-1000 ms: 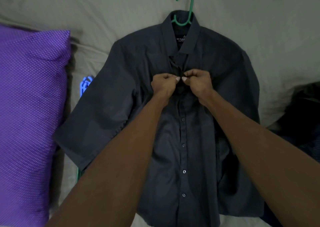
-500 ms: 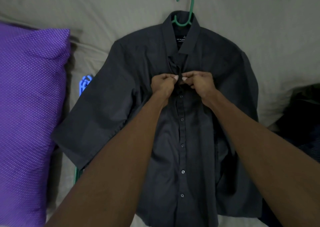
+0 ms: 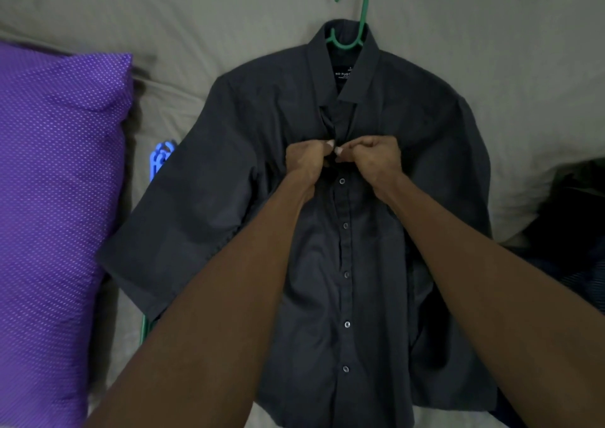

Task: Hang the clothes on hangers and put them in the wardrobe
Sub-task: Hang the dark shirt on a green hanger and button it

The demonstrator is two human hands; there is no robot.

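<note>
Two hands, left and right, pinch the placket of a dark matte shirt lying flat on grey bedding. Green plastic hanger hooks out at collar. Dotted purple pillow left; blue hanger half hidden under sleeve.

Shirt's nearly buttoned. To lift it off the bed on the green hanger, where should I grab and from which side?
Take the green hanger by its exposed hook, coming from above the collar. The hook lies flat on the bedsheet, clear of the dark shirt; the rest is inside.
</note>
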